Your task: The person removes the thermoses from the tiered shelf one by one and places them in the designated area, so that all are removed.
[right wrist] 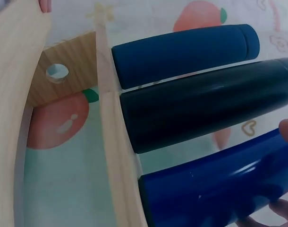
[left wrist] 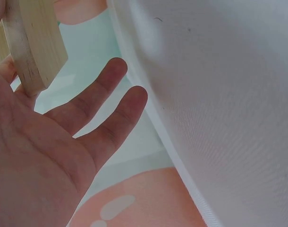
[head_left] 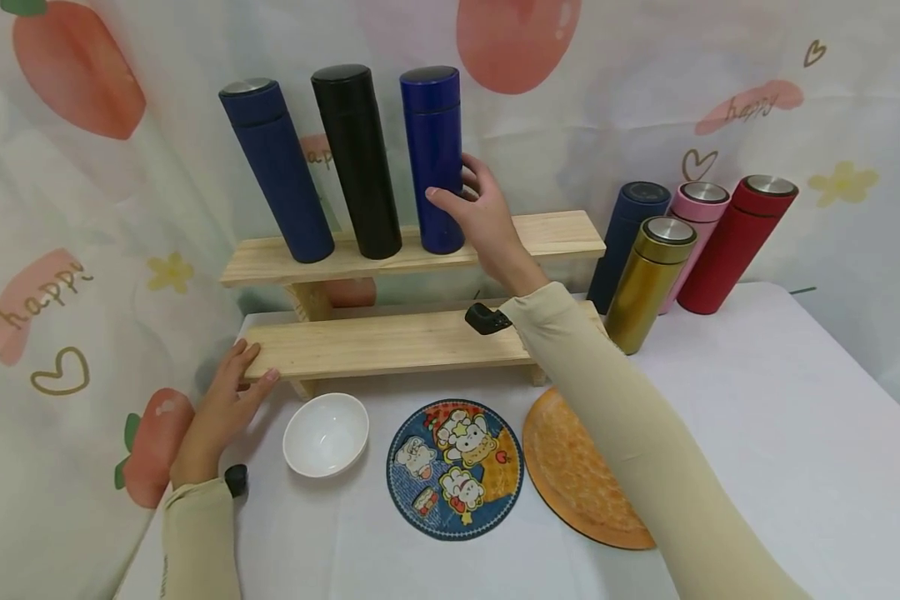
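On the upper level of a two-step wooden shelf (head_left: 525, 237) stands a glossy blue thermos (head_left: 432, 158). My right hand (head_left: 487, 217) grips it from the right, thumb across its front and fingers round the far side; the right wrist view shows its base at the board. To its left, a black thermos (head_left: 357, 162) and a matte navy thermos (head_left: 279, 171) share the same level. My left hand (head_left: 221, 404) holds the left end of the lower board (head_left: 390, 342). In the left wrist view two fingers (left wrist: 113, 118) stretch out past the board end.
Right of the shelf stand a gold thermos (head_left: 648, 287), a dark blue one (head_left: 621, 242), a pink one (head_left: 701, 208) and a red one (head_left: 735, 246). In front lie a white bowl (head_left: 326, 435), a round cartoon mat (head_left: 456, 471) and an orange-brown round mat (head_left: 581, 467).
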Available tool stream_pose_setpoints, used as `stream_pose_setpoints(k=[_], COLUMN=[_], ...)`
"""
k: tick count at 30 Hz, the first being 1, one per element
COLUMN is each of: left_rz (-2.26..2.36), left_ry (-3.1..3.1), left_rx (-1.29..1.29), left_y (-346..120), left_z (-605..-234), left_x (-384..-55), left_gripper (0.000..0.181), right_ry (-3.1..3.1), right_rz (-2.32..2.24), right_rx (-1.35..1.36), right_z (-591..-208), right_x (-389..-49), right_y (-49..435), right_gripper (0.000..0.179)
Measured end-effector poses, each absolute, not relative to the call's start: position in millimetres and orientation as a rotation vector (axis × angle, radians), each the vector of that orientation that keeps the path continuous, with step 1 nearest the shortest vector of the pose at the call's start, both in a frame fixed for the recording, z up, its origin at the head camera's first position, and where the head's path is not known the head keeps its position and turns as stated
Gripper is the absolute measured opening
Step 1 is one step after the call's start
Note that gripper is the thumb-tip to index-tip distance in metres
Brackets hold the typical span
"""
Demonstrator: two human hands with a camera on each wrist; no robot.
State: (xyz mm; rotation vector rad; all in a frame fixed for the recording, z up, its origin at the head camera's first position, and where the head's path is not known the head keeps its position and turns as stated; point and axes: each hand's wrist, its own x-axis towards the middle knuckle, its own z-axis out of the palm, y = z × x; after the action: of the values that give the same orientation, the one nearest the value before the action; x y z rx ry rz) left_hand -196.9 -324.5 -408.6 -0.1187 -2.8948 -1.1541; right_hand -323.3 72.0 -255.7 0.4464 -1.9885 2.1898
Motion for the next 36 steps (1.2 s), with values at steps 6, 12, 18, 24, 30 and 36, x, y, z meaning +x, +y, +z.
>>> stream_pose_setpoints(k=[6,12,18,24,30,36], left_rz=[-1.159,-1.154,-1.151,-1.163,-1.175,-1.179], left_ry=[-2.904,-2.886,-2.877,-2.884,-2.893,-2.891], left_rx=[-0.113,-0.141,-0.151,-0.145,-0.134,-0.137], left_y=[-325.5,-326.3,-326.3,-324.6,-324.1,-326.5], left_z=[-408.4,-407.3,-409.7,-411.6,-409.8,-411.5], left_x=[-198.3,-201.3,-201.4,-199.9,-200.1,-200.6], left_gripper=[0.082,0.08,0.078,0.079,0.081,0.081], right_ry=[-2.017,-2.041,-2.02,-1.971,-1.942,-1.934], right_rz=[2.19,2.168,2.181,2.206,2.222,2.218], right_rx=[0.397,0.357,0.34,0.304,0.325,0.362], right_z=[-248.9,-241.8,-242.9,-245.0,-241.7,-238.1], right_x=[-332.7,-338.7,-338.2,-331.8,-320.4,-307.6], right_y=[62.8,59.4,60.9,65.0,73.4,80.7], right_gripper=[0.083,0.08,0.078,0.077,0.078,0.079])
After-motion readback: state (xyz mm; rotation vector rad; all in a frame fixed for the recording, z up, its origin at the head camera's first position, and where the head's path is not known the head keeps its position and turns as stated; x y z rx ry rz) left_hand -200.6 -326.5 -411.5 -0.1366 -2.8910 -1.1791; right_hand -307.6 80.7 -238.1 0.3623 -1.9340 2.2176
